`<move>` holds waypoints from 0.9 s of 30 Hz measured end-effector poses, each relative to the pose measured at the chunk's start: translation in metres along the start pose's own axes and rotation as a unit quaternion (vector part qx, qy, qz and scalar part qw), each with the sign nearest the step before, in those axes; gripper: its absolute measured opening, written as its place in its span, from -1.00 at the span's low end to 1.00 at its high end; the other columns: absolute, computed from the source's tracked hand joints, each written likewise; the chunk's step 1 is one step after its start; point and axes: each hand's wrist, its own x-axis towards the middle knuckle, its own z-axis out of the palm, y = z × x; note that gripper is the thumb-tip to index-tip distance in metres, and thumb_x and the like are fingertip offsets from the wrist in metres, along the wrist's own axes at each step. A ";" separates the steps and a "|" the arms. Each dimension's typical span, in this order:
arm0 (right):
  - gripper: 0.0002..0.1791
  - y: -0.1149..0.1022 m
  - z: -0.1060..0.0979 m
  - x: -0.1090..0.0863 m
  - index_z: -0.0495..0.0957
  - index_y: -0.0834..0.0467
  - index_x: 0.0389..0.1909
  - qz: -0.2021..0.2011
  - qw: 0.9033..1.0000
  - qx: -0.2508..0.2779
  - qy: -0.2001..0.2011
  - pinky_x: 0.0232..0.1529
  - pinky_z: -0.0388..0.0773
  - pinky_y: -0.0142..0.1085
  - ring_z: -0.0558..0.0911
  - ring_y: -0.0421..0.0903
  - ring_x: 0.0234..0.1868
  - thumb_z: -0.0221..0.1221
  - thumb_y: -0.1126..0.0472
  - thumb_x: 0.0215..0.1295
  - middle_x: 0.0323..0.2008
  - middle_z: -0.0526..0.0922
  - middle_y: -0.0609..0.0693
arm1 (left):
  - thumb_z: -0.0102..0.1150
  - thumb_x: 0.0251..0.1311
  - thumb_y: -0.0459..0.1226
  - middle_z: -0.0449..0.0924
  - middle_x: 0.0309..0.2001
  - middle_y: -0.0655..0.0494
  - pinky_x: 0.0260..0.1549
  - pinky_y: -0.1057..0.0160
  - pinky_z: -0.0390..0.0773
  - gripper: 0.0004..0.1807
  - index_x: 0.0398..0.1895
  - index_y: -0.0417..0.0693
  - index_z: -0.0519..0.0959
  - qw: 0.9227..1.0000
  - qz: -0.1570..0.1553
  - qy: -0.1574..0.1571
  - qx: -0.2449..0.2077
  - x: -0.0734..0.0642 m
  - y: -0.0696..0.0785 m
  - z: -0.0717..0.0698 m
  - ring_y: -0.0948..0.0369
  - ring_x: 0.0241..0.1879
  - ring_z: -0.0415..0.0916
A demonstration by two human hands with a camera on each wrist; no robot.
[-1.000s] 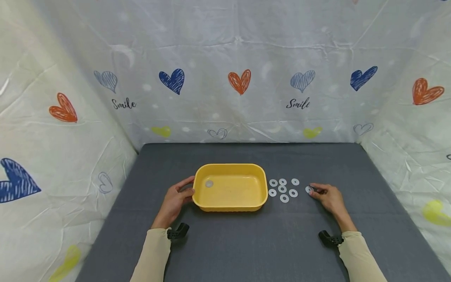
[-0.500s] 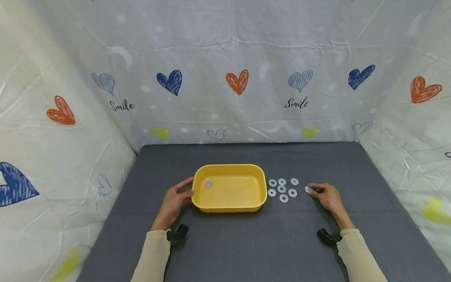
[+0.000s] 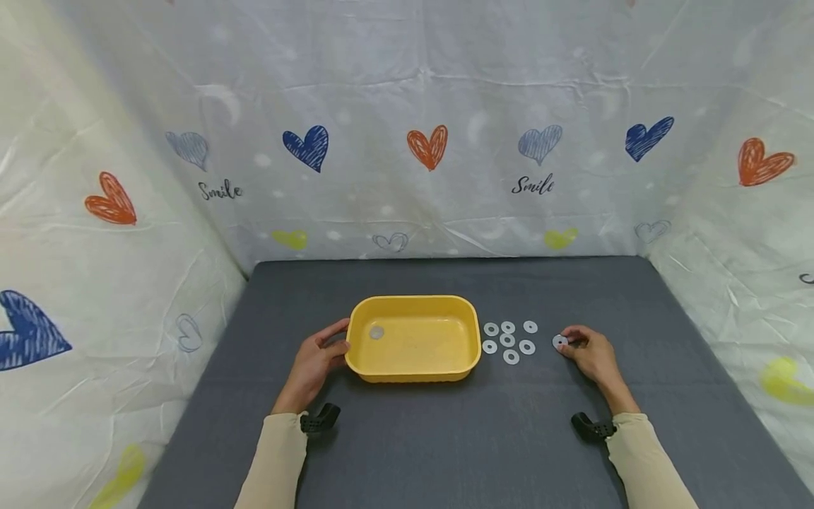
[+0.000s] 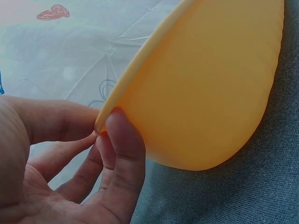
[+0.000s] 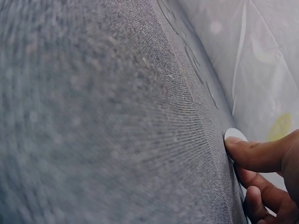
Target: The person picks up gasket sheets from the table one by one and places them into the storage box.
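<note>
A shallow yellow plastic tub (image 3: 413,377) stands on the dark cloth. At its left end, my left hand (image 3: 316,364) holds the wall just under the rim; the left wrist view shows thumb and fingers (image 4: 125,154) at the tub's (image 4: 201,88) edge. One pale round disc (image 3: 376,332) lies on the tub floor. Several flat grey washers (image 3: 507,340) are spread beside the tub's right end. Farther right, my right hand (image 3: 591,352) pinches another washer (image 3: 559,341) between thumb and fingers. That washer (image 5: 235,134) is partly covered by the thumb in the right wrist view.
A dark grey cloth (image 3: 439,445) covers the table. White sheeting (image 3: 483,85) printed with hearts encloses the back and both sides. Black straps with camera mounts (image 3: 321,418) sit on both wrists, over beige sleeves.
My right fingers have shifted slightly, and the pinched washer shows more of its face, tilted up. My left hand keeps its place at the tub.
</note>
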 end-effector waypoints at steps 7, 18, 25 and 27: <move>-0.80 -0.005 0.001 -0.001 0.64 0.23 -0.18 0.004 1.000 0.017 0.013 -0.43 0.33 -0.34 0.44 -0.18 -0.49 0.34 0.30 0.17 -0.35 0.70 0.16 | 0.13 0.32 -0.35 0.36 0.36 0.04 -0.15 0.29 0.66 -0.39 0.44 0.10 0.32 1.000 0.004 -0.004 -0.003 0.000 0.000 -0.002 0.06 0.05 0.60; -0.82 -0.018 -0.001 -0.008 0.64 0.27 -0.15 0.015 0.997 0.065 0.031 -0.37 0.41 -0.47 0.51 -0.31 -0.42 0.28 0.35 0.24 -0.31 0.68 0.16 | 0.13 0.31 -0.36 0.37 0.36 0.03 -0.14 0.28 0.67 -0.39 0.44 0.09 0.33 1.000 0.010 -0.003 -0.009 0.002 -0.001 -0.002 0.02 0.06 0.61; -0.84 -0.030 0.003 -0.010 0.64 0.26 -0.16 0.019 0.993 0.106 0.053 -0.40 0.44 -0.51 0.54 -0.40 -0.42 0.28 0.35 0.24 -0.34 0.64 0.07 | 0.13 0.31 -0.36 0.36 0.36 0.04 -0.14 0.28 0.67 -0.40 0.43 0.09 0.35 1.000 0.004 0.001 -0.007 0.003 -0.002 -0.001 0.03 0.08 0.59; -0.83 -0.035 0.004 -0.010 0.64 0.25 -0.14 0.028 0.991 0.120 0.053 -0.39 0.47 -0.51 0.58 -0.38 -0.42 0.28 0.34 0.24 -0.33 0.64 0.05 | 0.13 0.31 -0.36 0.35 0.36 0.03 -0.14 0.29 0.67 -0.40 0.43 0.09 0.35 1.000 0.002 0.001 -0.007 0.003 -0.002 -0.001 0.03 0.09 0.59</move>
